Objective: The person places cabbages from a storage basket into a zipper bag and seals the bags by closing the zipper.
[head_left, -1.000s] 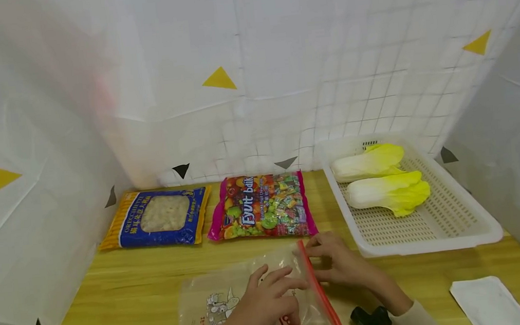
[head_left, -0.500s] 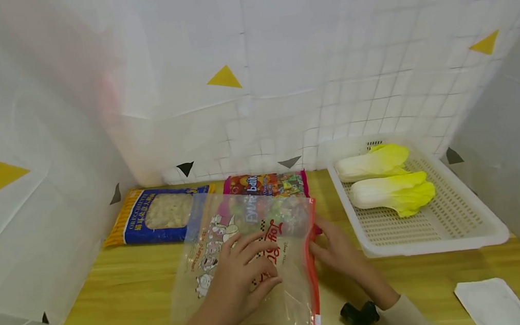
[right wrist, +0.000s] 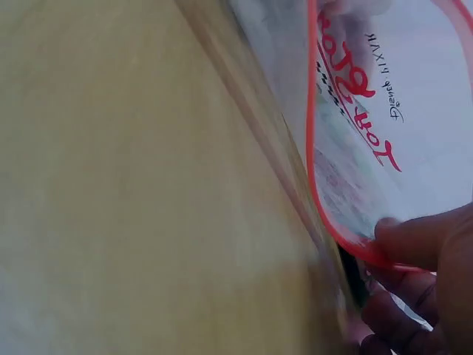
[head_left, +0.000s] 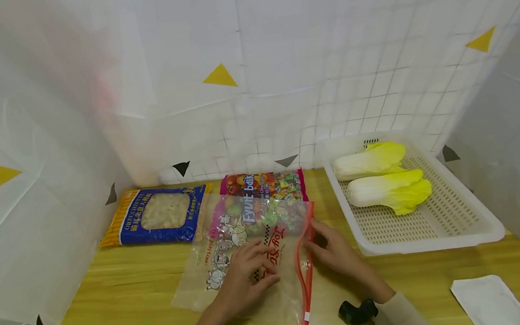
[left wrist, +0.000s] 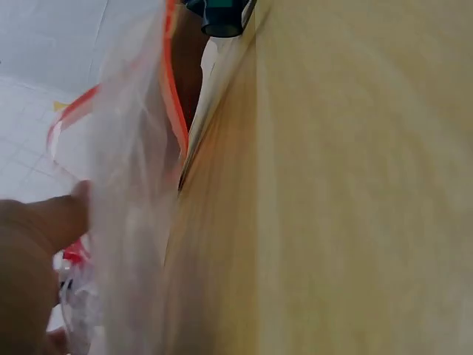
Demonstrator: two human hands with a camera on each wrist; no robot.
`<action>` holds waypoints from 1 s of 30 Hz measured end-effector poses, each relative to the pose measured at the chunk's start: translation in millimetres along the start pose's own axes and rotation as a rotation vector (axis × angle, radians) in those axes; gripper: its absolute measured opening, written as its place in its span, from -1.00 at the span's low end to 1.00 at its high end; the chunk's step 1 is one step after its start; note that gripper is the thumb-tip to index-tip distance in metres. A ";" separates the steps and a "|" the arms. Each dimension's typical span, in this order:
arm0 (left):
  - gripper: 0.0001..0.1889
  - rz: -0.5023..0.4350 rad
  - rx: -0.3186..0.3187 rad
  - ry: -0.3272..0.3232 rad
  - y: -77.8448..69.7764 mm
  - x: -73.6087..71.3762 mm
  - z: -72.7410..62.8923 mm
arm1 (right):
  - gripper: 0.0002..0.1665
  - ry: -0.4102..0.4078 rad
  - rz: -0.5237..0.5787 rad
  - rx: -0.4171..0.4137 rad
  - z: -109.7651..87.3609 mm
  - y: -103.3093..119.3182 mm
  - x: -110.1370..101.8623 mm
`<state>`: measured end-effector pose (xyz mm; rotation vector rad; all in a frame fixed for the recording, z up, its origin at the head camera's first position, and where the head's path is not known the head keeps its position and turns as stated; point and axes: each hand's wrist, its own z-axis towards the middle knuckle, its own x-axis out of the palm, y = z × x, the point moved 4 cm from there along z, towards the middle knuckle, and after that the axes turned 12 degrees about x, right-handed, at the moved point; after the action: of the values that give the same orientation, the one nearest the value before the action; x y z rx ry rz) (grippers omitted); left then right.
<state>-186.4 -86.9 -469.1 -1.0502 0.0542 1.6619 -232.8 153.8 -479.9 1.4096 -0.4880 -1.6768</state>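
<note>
bench (head_left: pixel 127 293): yellow wood top, white tiled panels standing on its left, back and right sides; everything below sits on it.
basket (head_left: pixel 456 228): white perforated tray at the back-right corner, 2 cabbages (head_left: pixel 390 190) lying side by side in it, stems pointing left, well apart from the hands.
candy pack (head_left: pixel 262 185): pink "Fruit balls" pack at the back edge, centre; its near half is covered by the lifted far end of the zip bag.
pasta pack (head_left: pixel 158 215): blue-and-yellow pack at the back edge, left of the candy, lying flat, untouched.
zip bag (head_left: pixel 231 258): clear printed bag with a red zipper strip, front centre of the bench, mouth facing right; looks empty. The mouth gapes, judging from the 2 red strips bowed apart in the head view and the red loop in the right wrist view.
white sheet (head_left: pixel 487 300): flat at the front-right corner, away from the work.
left hand (head_left: pixel 247 280): fingers spread flat on the bag's upper panel, pressing it down; likely pinning the bag so the mouth can be worked.
right hand (head_left: pixel 337 251): at the bag's mouth, thumb and fingers pinching the red strip (right wrist: pixel 347 237), holding that lip away from the other.
</note>
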 end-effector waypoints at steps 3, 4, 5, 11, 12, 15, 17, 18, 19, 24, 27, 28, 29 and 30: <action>-0.86 -0.039 -0.025 -0.019 -1.3 -0.3 0.5 | -0.49 0.037 0.036 0.013 -0.6 -1.5 1.7; -0.86 -0.050 -0.031 -0.022 -2.1 -0.4 1.0 | -0.58 0.053 0.040 0.012 -0.9 -1.9 2.6; -0.86 -0.053 -0.032 -0.023 -3.3 -0.7 1.6 | -0.65 0.067 0.050 0.005 -1.3 -2.0 3.6; -0.88 -0.021 0.052 -0.112 -11.7 -10.9 7.0 | -0.71 0.122 0.140 0.073 -2.7 -2.5 7.1; -0.88 -0.021 0.078 -0.141 -12.6 -13.9 8.1 | -0.71 0.116 0.155 0.094 -2.5 -2.5 6.9; -0.86 -0.047 0.129 -0.213 -13.7 -22.3 9.9 | -0.70 0.093 0.182 0.121 -1.8 -1.6 6.4; -0.86 -0.074 0.128 -0.225 -13.0 -24.6 10.2 | -0.69 0.077 0.183 0.115 -1.8 -1.2 6.0; -0.85 -0.084 0.120 -0.220 -12.3 -24.4 10.1 | -0.69 0.074 0.183 0.109 -1.9 -0.9 6.0; -0.85 -0.076 0.107 -0.205 -11.4 -23.5 9.7 | -0.69 0.073 0.183 0.106 -2.0 -0.9 6.2; -0.77 0.048 0.045 -0.129 -7.2 -17.2 7.6 | -0.68 0.068 0.188 0.091 -2.0 -2.0 7.5; -0.84 0.117 0.017 -0.135 -4.8 -18.2 6.7 | -0.64 0.065 0.188 0.082 -1.8 -2.8 7.8; -0.87 0.126 0.011 -0.143 -4.1 -19.3 6.5 | -0.62 0.065 0.188 0.084 -1.7 -3.3 7.8; -0.90 0.135 0.011 -0.150 -3.5 -20.4 6.5 | -0.60 0.069 0.187 0.088 -1.7 -3.6 7.8; -0.92 0.140 0.013 -0.156 -3.2 -21.6 6.6 | -0.59 0.073 0.185 0.091 -1.6 -3.8 7.7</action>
<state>-188.1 -98.5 -449.5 -0.9214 0.0366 1.8635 -232.6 150.0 -487.7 1.4402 -0.6399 -1.4661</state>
